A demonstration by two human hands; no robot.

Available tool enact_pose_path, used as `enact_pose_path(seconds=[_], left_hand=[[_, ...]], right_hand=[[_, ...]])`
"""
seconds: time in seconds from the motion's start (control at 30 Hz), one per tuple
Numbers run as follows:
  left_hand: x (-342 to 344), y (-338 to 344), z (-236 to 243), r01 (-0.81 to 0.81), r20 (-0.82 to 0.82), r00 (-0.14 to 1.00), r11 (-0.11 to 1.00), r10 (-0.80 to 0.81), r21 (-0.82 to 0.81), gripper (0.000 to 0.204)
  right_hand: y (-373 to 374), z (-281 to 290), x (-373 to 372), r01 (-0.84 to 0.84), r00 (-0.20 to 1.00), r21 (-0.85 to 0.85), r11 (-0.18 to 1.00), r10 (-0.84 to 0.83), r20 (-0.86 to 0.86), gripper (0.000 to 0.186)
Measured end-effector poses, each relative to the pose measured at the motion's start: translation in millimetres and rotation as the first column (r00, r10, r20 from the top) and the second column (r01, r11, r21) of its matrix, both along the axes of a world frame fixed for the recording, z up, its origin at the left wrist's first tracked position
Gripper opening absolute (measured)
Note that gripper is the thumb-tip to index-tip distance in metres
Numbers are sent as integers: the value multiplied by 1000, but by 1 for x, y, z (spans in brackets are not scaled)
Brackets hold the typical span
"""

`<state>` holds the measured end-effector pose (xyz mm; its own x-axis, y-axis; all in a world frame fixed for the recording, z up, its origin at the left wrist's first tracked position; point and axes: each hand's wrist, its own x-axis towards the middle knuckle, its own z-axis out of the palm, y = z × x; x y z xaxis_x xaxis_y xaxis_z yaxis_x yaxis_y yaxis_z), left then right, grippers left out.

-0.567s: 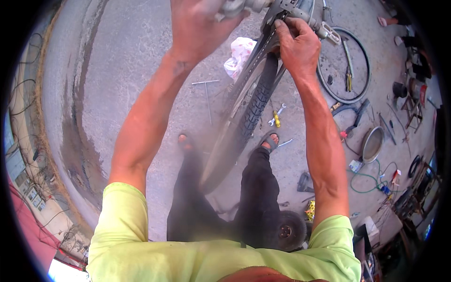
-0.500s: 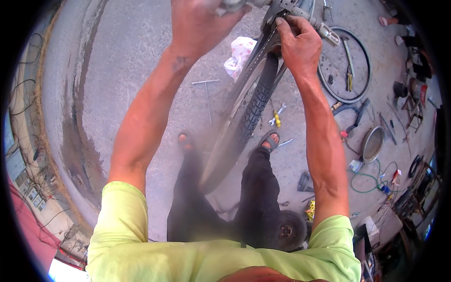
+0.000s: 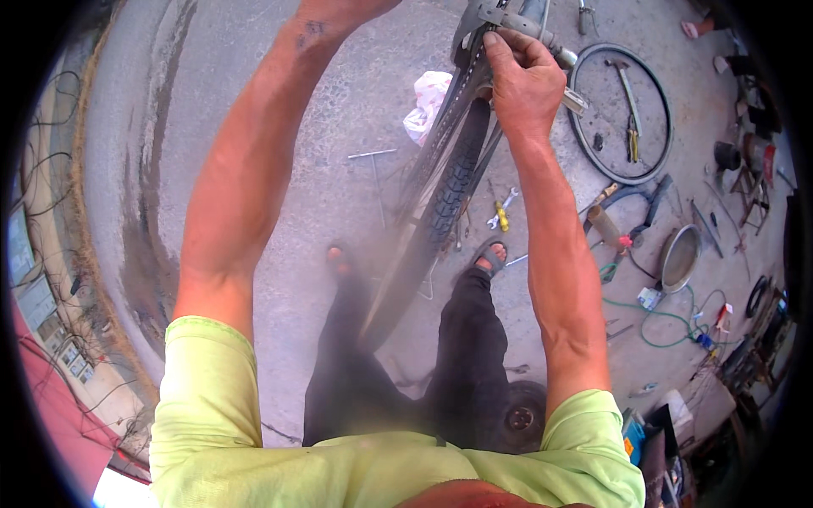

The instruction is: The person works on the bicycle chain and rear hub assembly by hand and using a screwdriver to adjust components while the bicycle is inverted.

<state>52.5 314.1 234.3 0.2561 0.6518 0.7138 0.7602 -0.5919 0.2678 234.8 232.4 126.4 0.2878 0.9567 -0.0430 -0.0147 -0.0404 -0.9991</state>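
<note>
A bicycle wheel with a knobby black tire (image 3: 453,190) rises between my legs toward a grey metal assembly (image 3: 508,19) at the top, with a chain (image 3: 470,76) running along a dark frame beside it. My right hand (image 3: 525,89) is curled at the top of the chain, thumb and fingertips pressed on it near the metal assembly. My left hand (image 3: 343,13) is raised to the top edge, left of the bicycle; its fingers are outside the picture, so what it holds is hidden.
On the pavement (image 3: 203,127) lie a white bag (image 3: 426,97), a T-shaped tool (image 3: 373,157), wrenches with a yellow tool (image 3: 502,216), a loose wheel rim (image 3: 663,93) around tools, and a metal basin (image 3: 678,261). Cables run along the left curb. Another person's feet (image 3: 690,30) show upper right.
My left hand has moved up and left, mostly out of the picture. My right hand and the bicycle's top part sit slightly further left, with the right hand still at the chain.
</note>
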Motion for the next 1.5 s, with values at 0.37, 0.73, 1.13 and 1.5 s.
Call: enact_pose_path(seconds=[0.37,0.73,1.13,1.5], left_hand=[[7,30,6,53,14,999,997,-53,-62,40],[6,82,-2,103,-128,985,985,-120,-135,47],[-8,27,-17,-26,112,993,999,29,-29,44],[54,-126,-128,175,538,706,622,462,-763,34]], right_hand=[[-2,0,-8,-98,852,-73,992,46,-521,20],[1,2,-8,35,999,-23,999,-36,-31,32],[-10,14,38,-92,967,-12,996,92,238,39],[-50,-139,190,-40,958,-580,814,197,210,45]])
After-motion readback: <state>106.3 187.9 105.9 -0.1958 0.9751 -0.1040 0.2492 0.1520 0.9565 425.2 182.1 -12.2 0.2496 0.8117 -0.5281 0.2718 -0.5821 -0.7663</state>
